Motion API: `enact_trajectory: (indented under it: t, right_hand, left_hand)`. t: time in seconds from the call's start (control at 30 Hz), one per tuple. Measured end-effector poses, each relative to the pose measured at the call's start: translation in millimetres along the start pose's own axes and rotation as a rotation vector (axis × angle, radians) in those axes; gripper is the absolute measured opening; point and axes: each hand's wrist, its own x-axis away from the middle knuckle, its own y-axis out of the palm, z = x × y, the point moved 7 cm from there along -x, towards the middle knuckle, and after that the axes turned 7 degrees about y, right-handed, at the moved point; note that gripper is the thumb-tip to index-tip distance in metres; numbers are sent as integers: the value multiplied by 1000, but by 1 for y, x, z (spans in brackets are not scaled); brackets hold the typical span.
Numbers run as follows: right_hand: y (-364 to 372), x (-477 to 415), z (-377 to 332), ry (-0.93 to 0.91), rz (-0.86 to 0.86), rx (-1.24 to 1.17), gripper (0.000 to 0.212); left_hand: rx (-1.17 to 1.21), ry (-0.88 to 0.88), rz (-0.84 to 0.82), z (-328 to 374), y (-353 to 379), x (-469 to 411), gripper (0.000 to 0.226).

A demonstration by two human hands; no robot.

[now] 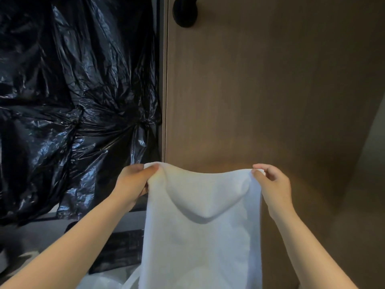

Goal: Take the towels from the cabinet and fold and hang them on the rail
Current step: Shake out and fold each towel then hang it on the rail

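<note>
A white towel (200, 236) hangs down in front of me, stretched between both hands, its top edge sagging in the middle. My left hand (133, 182) pinches the towel's upper left corner. My right hand (273, 182) pinches its upper right corner. Behind the towel stands a brown wooden panel (270, 90). At the panel's top sits a black round fitting (185, 11); no rail bar shows.
Crumpled black plastic sheeting (73, 90) fills the left half of the view. Below it lie a grey ledge (41, 228), a dark flat object (123, 249) and some white plastic (104, 282). A pale wall (373, 163) shows at the right edge.
</note>
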Motion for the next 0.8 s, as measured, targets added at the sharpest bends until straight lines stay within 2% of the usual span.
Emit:
enact_trajectory:
  t: [0.2,0.33,0.47,0.63,0.8]
  right_hand:
    - [15,35,-9,2,-124,-53,15]
    - [12,62,2,33,-129,-97,15]
    - [7,95,28,62,-106,-121,17]
    - [30,118,21,13,-319,-49,20]
    - [53,142,13,88,-541,-94,23]
  left_hand:
    - [-126,56,41,4,11,34,40]
    - [-129,30,57,-13,11,57,37]
    - [-36,-33,36,-46,8,83,29]
    - [-66,8,-23,-51,17,99,20]
    - [-21,54,-104,-43,31,116,20]
